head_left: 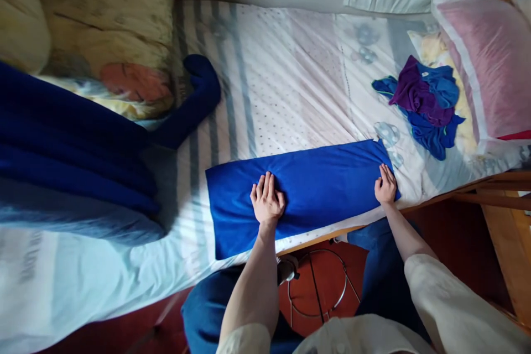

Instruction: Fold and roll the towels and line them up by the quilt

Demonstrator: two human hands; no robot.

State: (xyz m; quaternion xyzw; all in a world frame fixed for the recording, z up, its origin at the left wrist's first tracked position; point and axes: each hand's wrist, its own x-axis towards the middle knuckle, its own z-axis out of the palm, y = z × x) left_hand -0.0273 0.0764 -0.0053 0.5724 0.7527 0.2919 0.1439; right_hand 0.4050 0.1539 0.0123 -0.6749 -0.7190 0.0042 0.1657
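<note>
Lying to the left of the blue cloth (323, 188), which is spread along the near edge of the bed sheet (290, 83), are a yellow padded bundle (103, 16) on the far side and a large heap of dark blue fabric (62, 127) nearer, with one narrow end bent up towards the wall. On the cloth, left of its middle, the left hand (267, 202) presses palm down, fingers extended and a little apart, grasping nothing. Below the cloth's near edge, a round metal frame (345, 282) stands on the red floor (305, 282) between the person's legs. At the cloth's right end, the right hand (385, 185) rests palm down, unclenched, its fingers pointing away from the body. Beyond the cloth to the right sits a crumpled pile of purple and blue clothes (427, 94), and farther right a pink pillow (489, 61) with a white border.
</note>
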